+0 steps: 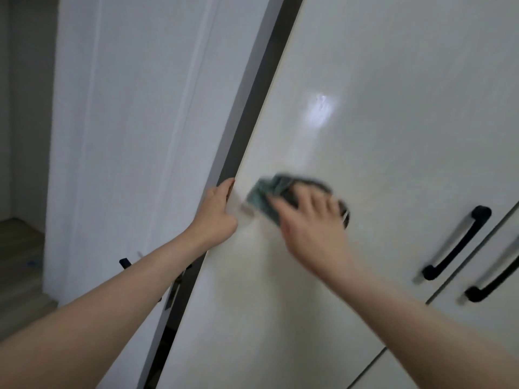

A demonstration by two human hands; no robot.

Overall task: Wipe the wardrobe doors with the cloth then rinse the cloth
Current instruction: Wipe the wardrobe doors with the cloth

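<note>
A glossy white wardrobe door (365, 136) fills the middle and right of the view, swung partly out from the frame. My left hand (217, 213) grips its left edge, fingers curled round behind it. My right hand (311, 220), blurred by motion, presses a crumpled grey-green cloth (269, 193) flat against the door face with spread fingers. The cloth shows above and to the left of my fingers.
A black bar handle (457, 242) sits on this door at the right, and a second black handle (494, 279) on the neighbouring door. A white panel (126, 136) stands to the left, with a dark gap (252, 108) between. Wooden floor (19, 262) shows at far left.
</note>
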